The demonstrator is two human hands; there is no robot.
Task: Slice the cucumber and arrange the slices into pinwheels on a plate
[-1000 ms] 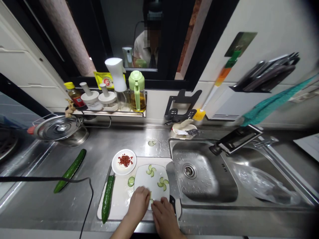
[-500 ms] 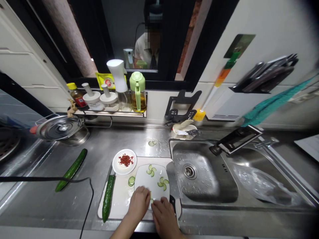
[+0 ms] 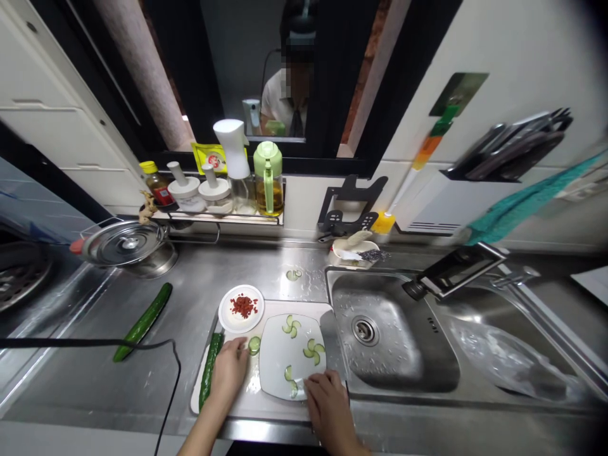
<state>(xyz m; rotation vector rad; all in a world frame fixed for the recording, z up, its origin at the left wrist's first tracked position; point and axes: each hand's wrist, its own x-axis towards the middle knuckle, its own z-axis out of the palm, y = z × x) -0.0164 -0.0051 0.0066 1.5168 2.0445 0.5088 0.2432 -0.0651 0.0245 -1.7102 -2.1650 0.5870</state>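
Counter: red bits in dish, cucumber slices on plate

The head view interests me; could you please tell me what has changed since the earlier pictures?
The left hand has moved left off the square plate to beside the cucumber round; the right hand has shifted slightly right. The near slices are more exposed. Both cucumber pinwheels and the white dish stayed put.

White plate, pale-green cucumber slices (dark-edged).
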